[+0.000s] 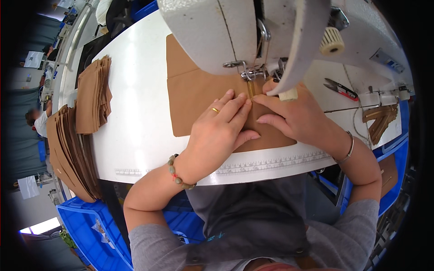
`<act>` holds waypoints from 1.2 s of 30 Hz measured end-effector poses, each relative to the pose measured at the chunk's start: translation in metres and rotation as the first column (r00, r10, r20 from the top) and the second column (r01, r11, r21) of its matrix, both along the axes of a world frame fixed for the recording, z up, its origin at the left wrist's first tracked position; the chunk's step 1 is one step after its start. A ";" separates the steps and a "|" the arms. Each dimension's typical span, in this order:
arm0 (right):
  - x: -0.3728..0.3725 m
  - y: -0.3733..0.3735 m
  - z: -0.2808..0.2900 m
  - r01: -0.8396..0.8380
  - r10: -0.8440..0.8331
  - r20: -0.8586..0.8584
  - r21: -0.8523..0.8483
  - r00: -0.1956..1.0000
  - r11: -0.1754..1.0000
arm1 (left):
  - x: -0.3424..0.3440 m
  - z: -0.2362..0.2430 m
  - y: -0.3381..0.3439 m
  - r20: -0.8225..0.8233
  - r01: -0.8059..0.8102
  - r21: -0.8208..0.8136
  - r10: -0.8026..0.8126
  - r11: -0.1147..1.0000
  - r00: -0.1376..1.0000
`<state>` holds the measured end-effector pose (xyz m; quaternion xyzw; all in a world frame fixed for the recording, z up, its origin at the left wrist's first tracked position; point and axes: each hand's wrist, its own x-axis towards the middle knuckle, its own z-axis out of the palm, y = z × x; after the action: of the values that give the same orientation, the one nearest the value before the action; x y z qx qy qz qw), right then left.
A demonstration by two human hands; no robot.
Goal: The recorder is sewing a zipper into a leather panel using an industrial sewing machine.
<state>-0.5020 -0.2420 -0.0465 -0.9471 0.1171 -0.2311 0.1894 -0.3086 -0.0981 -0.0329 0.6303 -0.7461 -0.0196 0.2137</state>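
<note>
A flat brown panel (187, 106) lies on the white table under the sewing machine (203, 36). A narrow zipper strip with gold-coloured teeth (251, 89) runs along it toward the presser foot (253, 74). My left hand (219, 128) rests on the panel left of the strip, fingers stretched out and thumb spread. On the other side, my right hand (300, 115) has its index fingertip at the strip and its thumb apart. Part of its other fingers is hidden behind the machine's curved guard.
Red-and-black thread snips (341, 89) lie right of the machine, near a bundle of brown zipper strips (382, 122). Brown panels are stacked (92, 97) at the left, with a larger pile (68, 153) nearer. Blue bins (90, 230) stand below both table sides. A ruler strip (271, 161) follows the front edge.
</note>
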 end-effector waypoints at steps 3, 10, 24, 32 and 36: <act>-0.001 0.003 0.001 0.009 -0.009 -0.016 -0.030 1.000 1.000 | 0.001 0.002 -0.001 0.042 0.021 -0.017 -0.021 1.000 0.999; 0.006 0.001 -0.004 0.037 -0.040 -0.014 -0.160 0.999 0.986 | 0.009 0.000 -0.017 0.097 0.013 -0.064 -0.007 0.998 0.995; -0.007 -0.027 0.010 -0.131 -0.189 0.198 0.939 0.962 0.318 | 0.010 -0.005 -0.016 0.129 -0.013 -0.029 0.017 0.999 0.992; 0.001 -0.007 -0.002 0.048 -0.056 -0.035 -0.180 0.998 0.982 | 0.013 -0.005 -0.020 0.134 -0.027 -0.049 0.034 0.998 0.990; 0.003 -0.008 -0.002 0.063 -0.070 -0.044 -0.147 0.997 0.987 | 0.014 -0.006 -0.023 0.117 -0.030 -0.045 0.035 0.999 0.993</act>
<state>-0.4989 -0.2504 -0.0489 -0.9594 0.1360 -0.2218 0.1092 -0.2945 -0.1208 -0.0384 0.6378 -0.7472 0.0369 0.1832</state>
